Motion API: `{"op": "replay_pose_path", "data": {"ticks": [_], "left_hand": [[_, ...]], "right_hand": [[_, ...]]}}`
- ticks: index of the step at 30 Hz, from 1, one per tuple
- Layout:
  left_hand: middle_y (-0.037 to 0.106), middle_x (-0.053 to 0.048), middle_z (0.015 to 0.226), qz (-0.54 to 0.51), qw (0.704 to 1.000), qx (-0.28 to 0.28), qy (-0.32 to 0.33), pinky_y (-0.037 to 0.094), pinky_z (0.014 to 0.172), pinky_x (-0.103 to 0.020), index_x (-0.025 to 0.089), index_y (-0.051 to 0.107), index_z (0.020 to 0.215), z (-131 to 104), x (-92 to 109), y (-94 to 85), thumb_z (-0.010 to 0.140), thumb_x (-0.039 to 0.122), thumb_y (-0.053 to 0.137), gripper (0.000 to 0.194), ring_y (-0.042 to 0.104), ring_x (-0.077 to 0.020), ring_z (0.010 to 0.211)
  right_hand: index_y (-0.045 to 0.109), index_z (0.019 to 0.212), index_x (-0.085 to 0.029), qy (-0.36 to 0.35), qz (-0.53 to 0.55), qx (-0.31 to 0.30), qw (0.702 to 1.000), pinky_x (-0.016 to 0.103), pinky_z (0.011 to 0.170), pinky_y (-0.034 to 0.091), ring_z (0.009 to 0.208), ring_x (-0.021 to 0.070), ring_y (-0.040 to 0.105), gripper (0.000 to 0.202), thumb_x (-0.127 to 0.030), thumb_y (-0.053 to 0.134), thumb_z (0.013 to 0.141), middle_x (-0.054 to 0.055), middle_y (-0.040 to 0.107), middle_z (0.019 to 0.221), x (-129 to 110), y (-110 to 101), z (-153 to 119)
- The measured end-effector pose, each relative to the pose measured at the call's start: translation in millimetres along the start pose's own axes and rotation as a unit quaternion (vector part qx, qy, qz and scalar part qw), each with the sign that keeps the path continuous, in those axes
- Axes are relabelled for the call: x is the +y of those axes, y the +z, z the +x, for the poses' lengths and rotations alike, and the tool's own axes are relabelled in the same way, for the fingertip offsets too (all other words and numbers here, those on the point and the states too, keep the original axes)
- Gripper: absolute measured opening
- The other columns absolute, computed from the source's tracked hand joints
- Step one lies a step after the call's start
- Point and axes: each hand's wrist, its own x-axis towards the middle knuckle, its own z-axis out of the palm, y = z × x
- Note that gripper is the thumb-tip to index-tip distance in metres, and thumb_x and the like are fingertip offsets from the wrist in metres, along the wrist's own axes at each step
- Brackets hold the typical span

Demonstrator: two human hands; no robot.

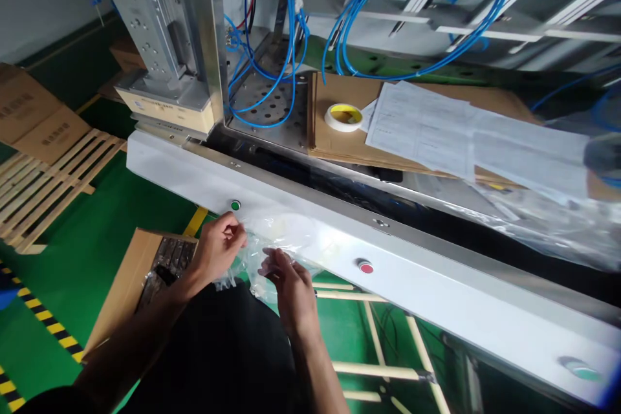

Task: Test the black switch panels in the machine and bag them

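Note:
A clear plastic bag hangs crumpled between my hands, in front of the white machine panel. My left hand is closed, its fingers pinching the bag's left edge just below the green button. To the right, my right hand has its thumb and fingers drawn together on the near side of the plastic. A red button sits on the panel further right.
A roll of tape and paper sheets lie on cardboard behind the panel. An open carton stands at lower left, near a wooden pallet. Blue hoses loop above. A pipe frame stands below the panel.

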Motion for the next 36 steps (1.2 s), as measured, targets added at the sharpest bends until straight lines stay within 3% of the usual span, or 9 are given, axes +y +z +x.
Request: {"op": "replay_pose_path", "data": {"ticks": [8,11,15,17,20,23,28,32,36], "left_hand": [[0.058,0.004,0.052,-0.141,0.983,0.011,-0.119,0.053,0.047,-0.024,0.020,0.054,0.058,33.3,10.8,-39.3,0.071,0.025,0.075,0.025,0.061,-0.0126,0.044],[0.055,0.005,0.051,-0.184,0.969,-0.028,-0.164,0.050,0.043,-0.023,0.019,0.054,0.059,44.6,10.8,-49.3,0.067,0.028,0.082,0.031,0.057,-0.0119,0.042],[0.071,-0.003,0.076,-0.299,0.921,-0.154,-0.199,0.062,0.056,-0.032,0.019,0.066,0.086,46.3,-0.9,-63.3,0.067,0.043,0.091,0.039,0.071,-0.0205,0.066],[0.076,-0.008,0.093,-0.325,0.913,-0.153,-0.193,0.064,0.066,-0.036,0.019,0.070,0.098,40.7,-10.7,-65.7,0.066,0.049,0.092,0.049,0.074,-0.0245,0.081],[0.076,-0.010,0.100,-0.265,0.944,-0.089,-0.176,0.062,0.074,-0.036,0.020,0.072,0.103,23.8,-23.4,-49.3,0.076,0.055,0.085,0.047,0.072,-0.0248,0.088],[0.074,-0.007,0.087,-0.146,0.977,-0.026,-0.156,0.053,0.070,-0.032,0.020,0.073,0.091,1.7,-28.4,-12.8,0.082,0.048,0.080,0.031,0.068,-0.0228,0.080],[0.068,-0.004,0.075,-0.115,0.985,0.031,-0.129,0.048,0.072,-0.032,0.021,0.068,0.075,-10.9,-25.2,20.5,0.085,0.043,0.078,0.026,0.063,-0.0207,0.075],[0.053,0.001,0.058,-0.251,0.956,0.003,-0.150,0.051,0.066,-0.032,0.021,0.054,0.059,7.5,-21.0,-6.8,0.081,0.042,0.073,0.036,0.059,-0.0171,0.061],[0.047,0.004,0.054,-0.336,0.924,-0.007,-0.184,0.052,0.061,-0.028,0.020,0.052,0.053,22.8,-15.5,-41.0,0.068,0.029,0.076,0.030,0.058,-0.0141,0.056]], "right_hand": [[0.077,0.084,-0.018,-0.017,-0.125,-0.003,0.992,0.037,0.082,0.053,0.075,0.0237,0.068,0.059,-0.075,0.083,0.072,-0.001,0.059,0.059,-8.6,-28.9,1.9],[0.078,0.088,-0.018,0.003,-0.142,-0.029,0.989,0.036,0.081,0.051,0.075,0.0241,0.068,0.065,-0.080,0.081,0.070,-0.003,0.056,0.056,-12.4,-39.3,1.1],[0.081,0.096,-0.018,-0.022,-0.146,0.050,0.988,0.036,0.081,0.050,0.074,0.0225,0.066,0.063,-0.078,0.076,0.077,-0.003,0.057,0.059,-13.3,-45.2,0.6],[0.082,0.091,-0.019,-0.042,-0.147,0.081,0.985,0.038,0.082,0.051,0.078,0.0249,0.068,0.059,-0.076,0.074,0.080,-0.001,0.059,0.060,-13.7,-45.4,-1.2],[0.077,0.072,-0.021,-0.062,-0.147,0.098,0.982,0.039,0.085,0.052,0.081,0.0271,0.072,0.056,-0.076,0.073,0.082,0.004,0.066,0.066,-15.4,-39.5,-5.3],[0.067,0.059,-0.021,-0.082,-0.154,0.105,0.979,0.040,0.088,0.053,0.087,0.0287,0.075,0.060,-0.076,0.072,0.083,0.010,0.077,0.087,-16.2,-26.9,-8.0],[0.063,0.057,-0.021,-0.104,-0.172,0.090,0.975,0.037,0.086,0.052,0.087,0.0273,0.074,0.059,-0.071,0.068,0.087,0.012,0.079,0.097,-13.0,-21.5,-4.6],[0.069,0.062,-0.021,-0.096,-0.173,0.048,0.979,0.035,0.075,0.051,0.072,0.0222,0.064,0.049,-0.066,0.077,0.081,0.003,0.063,0.062,-19.6,-43.5,5.0],[0.077,0.074,-0.018,-0.009,-0.098,-0.032,0.995,0.035,0.068,0.052,0.054,0.0123,0.044,0.051,-0.067,0.091,0.068,-0.005,0.049,0.053,-33.8,-64.0,12.1]]}}
